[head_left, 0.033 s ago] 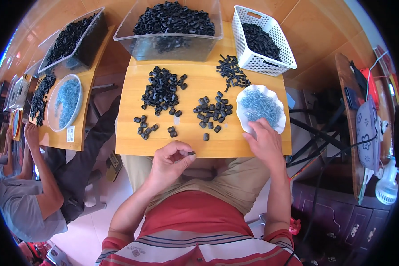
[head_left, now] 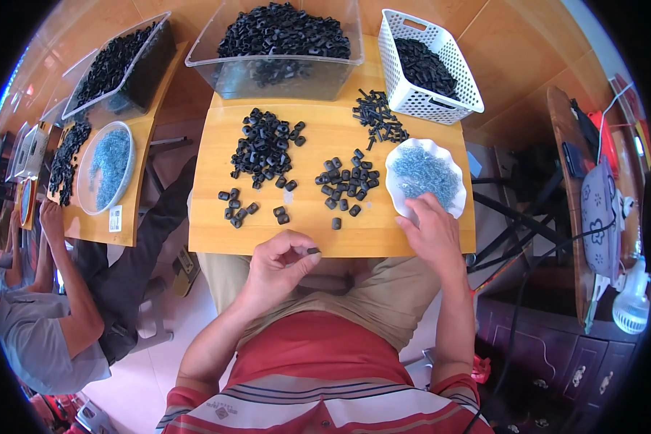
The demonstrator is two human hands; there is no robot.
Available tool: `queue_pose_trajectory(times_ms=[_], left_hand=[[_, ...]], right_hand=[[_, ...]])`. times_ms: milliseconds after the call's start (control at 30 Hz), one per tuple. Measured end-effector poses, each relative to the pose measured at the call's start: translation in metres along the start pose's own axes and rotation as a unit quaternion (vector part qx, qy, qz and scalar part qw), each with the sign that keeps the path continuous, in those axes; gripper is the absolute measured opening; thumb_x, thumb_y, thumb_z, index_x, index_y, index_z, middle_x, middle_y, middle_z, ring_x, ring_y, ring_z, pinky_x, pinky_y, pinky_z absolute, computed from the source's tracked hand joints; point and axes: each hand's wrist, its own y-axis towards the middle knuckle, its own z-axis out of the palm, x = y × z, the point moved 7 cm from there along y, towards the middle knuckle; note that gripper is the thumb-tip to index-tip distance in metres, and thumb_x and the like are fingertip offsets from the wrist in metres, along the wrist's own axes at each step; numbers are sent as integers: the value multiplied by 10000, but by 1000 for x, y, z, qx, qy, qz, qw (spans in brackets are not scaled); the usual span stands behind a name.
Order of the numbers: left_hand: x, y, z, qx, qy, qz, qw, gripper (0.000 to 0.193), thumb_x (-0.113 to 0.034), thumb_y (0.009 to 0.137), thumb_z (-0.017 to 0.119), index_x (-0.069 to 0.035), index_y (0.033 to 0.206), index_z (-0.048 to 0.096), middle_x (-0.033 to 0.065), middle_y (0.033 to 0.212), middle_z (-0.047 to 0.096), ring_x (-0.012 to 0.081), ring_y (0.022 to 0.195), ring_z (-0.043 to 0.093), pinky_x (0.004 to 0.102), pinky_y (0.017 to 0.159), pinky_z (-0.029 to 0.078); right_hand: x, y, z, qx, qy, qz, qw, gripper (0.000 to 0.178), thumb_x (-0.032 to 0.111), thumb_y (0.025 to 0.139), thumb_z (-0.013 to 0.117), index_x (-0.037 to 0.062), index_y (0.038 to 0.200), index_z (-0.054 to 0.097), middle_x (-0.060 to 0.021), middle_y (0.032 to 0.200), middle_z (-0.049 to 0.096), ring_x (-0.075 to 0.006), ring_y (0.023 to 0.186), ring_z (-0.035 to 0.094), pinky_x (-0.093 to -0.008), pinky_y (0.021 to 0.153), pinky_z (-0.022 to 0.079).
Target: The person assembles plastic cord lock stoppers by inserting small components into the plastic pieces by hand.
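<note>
Near the table's front edge, my left hand (head_left: 278,264) pinches a small black plastic piece (head_left: 312,250) between thumb and forefinger. My right hand (head_left: 434,230) reaches over the near rim of a white scalloped dish (head_left: 394,189). Its bent fingers touch the heap of tiny blue-grey pieces (head_left: 423,171), which look like small springs; thumb and forefinger are apart. Between the hands lies a group of black plastic caps (head_left: 351,179). A larger pile of black hollow parts (head_left: 262,145) sits farther left, with a few loose caps (head_left: 235,208) in front of it.
A clear bin (head_left: 282,79) of black parts stands at the back, beside a white perforated basket (head_left: 434,108) of black pieces. Thin black pins (head_left: 377,117) lie before the basket. At left, a person (head_left: 50,318) works at another table (head_left: 123,228). A wooden shelf (head_left: 568,210) stands right.
</note>
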Motion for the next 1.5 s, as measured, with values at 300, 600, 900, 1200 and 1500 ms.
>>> queue_pose_trajectory(times_ms=[300, 600, 900, 1200, 1500], left_hand=[[0, -3, 17, 31, 3, -10, 999, 169, 48, 879, 718, -20, 1034, 709, 50, 1006, 651, 120, 908, 611, 238, 768, 492], [13, -7, 29, 70, -17, -30, 997, 201, 125, 883, 675, -15, 1026, 670, 64, 1049, 638, 126, 963, 623, 262, 849, 520], [24, -8, 31, 58, -90, -92, 990, 165, 100, 881, 699, -4, 998, 648, 67, 1014, 679, 138, 935, 667, 266, 850, 554], [24, 2, 31, 24, -205, -111, 972, 175, 78, 882, 705, 0, 1028, 646, 89, 982, 716, 185, 947, 710, 310, 888, 580], [19, -1, 31, 31, -210, -83, 974, 172, 83, 880, 705, -2, 1025, 667, 89, 983, 728, 140, 912, 699, 278, 815, 586]], right_hand=[[0, -1, -4, -34, 42, 31, 998, 294, 179, 832, 749, 30, 1077, 685, -103, 1051, 635, -334, 956, 647, -415, 804, 512], [-2, 4, 1, 14, 7, 10, 1000, 340, 224, 863, 716, 24, 1132, 660, -128, 1099, 615, -357, 948, 651, -465, 806, 515], [-2, -3, 3, -29, 45, -18, 998, 179, 169, 863, 701, 54, 999, 707, -115, 970, 643, -357, 870, 660, -470, 751, 523], [19, -14, -1, -55, 337, -11, 940, 106, 13, 863, 713, 5, 969, 715, -86, 881, 680, -152, 709, 644, -272, 613, 494], [74, -30, 51, 129, 584, -11, 802, 104, 4, 907, 706, -45, 999, 709, -92, 893, 671, -99, 659, 634, -212, 559, 516]])
